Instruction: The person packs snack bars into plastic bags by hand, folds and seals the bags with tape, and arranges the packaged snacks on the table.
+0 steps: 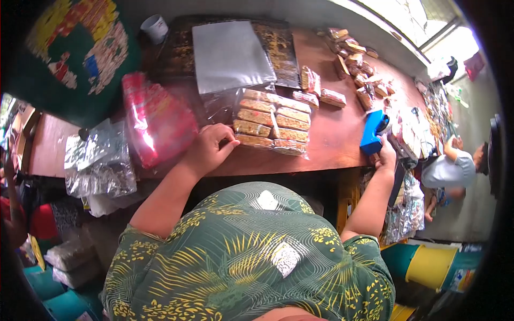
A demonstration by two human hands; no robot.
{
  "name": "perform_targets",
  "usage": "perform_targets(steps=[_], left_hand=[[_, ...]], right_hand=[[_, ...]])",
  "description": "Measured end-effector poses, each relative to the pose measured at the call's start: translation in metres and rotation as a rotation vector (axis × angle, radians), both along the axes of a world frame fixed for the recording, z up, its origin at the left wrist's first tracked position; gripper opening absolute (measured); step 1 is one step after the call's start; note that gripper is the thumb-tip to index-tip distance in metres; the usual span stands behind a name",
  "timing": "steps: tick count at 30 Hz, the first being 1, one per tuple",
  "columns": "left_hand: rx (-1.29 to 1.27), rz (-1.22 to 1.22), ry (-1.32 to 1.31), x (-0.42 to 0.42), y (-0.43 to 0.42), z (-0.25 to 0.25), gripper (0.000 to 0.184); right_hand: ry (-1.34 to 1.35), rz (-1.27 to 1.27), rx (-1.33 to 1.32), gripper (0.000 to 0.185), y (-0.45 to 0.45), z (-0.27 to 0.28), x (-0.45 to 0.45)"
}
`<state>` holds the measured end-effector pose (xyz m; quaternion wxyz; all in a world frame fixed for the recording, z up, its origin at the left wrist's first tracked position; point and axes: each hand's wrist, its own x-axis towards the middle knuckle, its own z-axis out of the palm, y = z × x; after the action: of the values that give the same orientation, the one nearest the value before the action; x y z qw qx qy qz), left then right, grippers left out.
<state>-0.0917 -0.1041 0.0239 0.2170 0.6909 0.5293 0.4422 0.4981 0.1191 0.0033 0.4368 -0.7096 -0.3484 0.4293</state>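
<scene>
A clear plastic bag of grain-coloured bars (pixel 273 122), stacked in two columns, lies flat near the table's front edge. My left hand (pixel 213 143) is at its lower left corner, fingers curled and pinching the bag's edge. On the right, my right hand (pixel 386 156) grips a blue tape dispenser (pixel 373 131), held over the table edge; some of the fingers are hidden behind it. Beyond the bag lies a stack of flat clear plastic bags (pixel 231 56). A few wrapped bars (pixel 333 97) rest just past the bag's right corner.
A red plastic package (pixel 160 120) and crumpled clear bags (pixel 99 160) lie on the left. A large green container (pixel 80 59) and a white cup (pixel 155 28) stand at the back left. Many wrapped bars (pixel 364 69) are piled back right. Another person (pixel 450 168) is at far right.
</scene>
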Motion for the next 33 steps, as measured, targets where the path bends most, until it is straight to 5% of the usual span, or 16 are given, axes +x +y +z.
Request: perform_targets(steps=[4,10,12,22,24,28,30,33], left_hand=[[-0.001,-0.001,-0.081,0.002,0.001,-0.001,0.013],[0.047,0.018,-0.053,0.002,0.0,0.002,0.015],[0.012,0.004,-0.075,0.001,0.001,0.001,0.015],[-0.029,0.03,-0.077,0.001,-0.001,0.007,0.016],[-0.01,0.009,-0.07,-0.001,0.001,0.002,0.017],[-0.057,0.041,-0.113,0.004,-0.001,0.007,0.017],[-0.044,0.038,-0.09,0.002,0.001,0.003,0.017],[-0.143,0.012,-0.159,0.0,0.0,0.009,0.016]], right_hand=[[0.088,-0.08,0.357,0.027,-0.036,0.019,-0.033],[-0.262,0.018,0.372,0.025,-0.053,-0.037,-0.021],[-0.514,0.02,0.631,0.027,-0.043,-0.051,-0.024],[-1.103,0.105,0.624,0.028,-0.071,-0.034,-0.022],[-0.987,0.302,0.704,0.022,-0.092,0.022,-0.097],[-0.566,0.855,0.424,0.008,-0.127,0.089,-0.241],[-0.758,1.277,0.595,0.009,-0.138,0.109,-0.293],[-0.838,1.521,0.647,0.014,-0.154,0.121,-0.356]])
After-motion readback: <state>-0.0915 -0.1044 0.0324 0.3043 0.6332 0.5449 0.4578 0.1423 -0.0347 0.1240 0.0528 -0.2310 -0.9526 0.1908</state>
